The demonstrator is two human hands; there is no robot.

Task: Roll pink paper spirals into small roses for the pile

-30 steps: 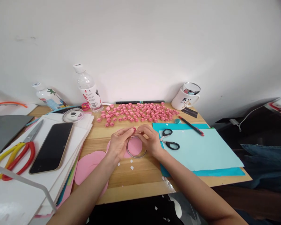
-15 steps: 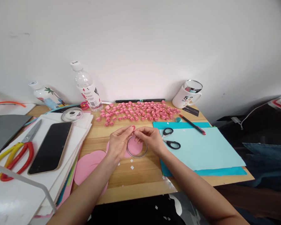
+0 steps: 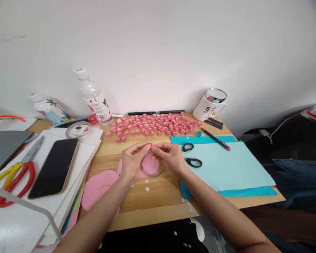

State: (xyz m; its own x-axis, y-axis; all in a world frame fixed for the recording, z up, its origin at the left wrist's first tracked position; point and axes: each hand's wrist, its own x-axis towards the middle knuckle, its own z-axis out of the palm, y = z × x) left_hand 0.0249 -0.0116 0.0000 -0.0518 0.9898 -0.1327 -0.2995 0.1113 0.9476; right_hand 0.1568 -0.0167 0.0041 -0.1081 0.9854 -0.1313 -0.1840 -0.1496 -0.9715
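Note:
Between the fingertips of both hands is a small rolled pink paper flower (image 3: 151, 144), mostly hidden by the fingers. My left hand (image 3: 133, 160) pinches it from the left, and my right hand (image 3: 169, 154) closes on it from the right. Just below the fingers, a roll of tape (image 3: 153, 176) lies as a thin ring over a pink paper piece (image 3: 150, 166). Larger pink paper shapes (image 3: 98, 186) rest by my left forearm. Beyond the hands, many finished rolled pink paper flowers (image 3: 147, 126) spread along the wall.
Black-handled scissors (image 3: 194, 162) lie on pale blue paper (image 3: 226, 168), right of my right hand. A phone (image 3: 54, 167) and red-yellow scissors (image 3: 15, 179) rest on stacked white sheets at left. A bottle (image 3: 93, 98) and a mug (image 3: 209, 105) stand by the wall.
Both hands stay over the tape ring. The fingertips have drawn closer together, and less of the pink paper flower shows. The view has shifted slightly.

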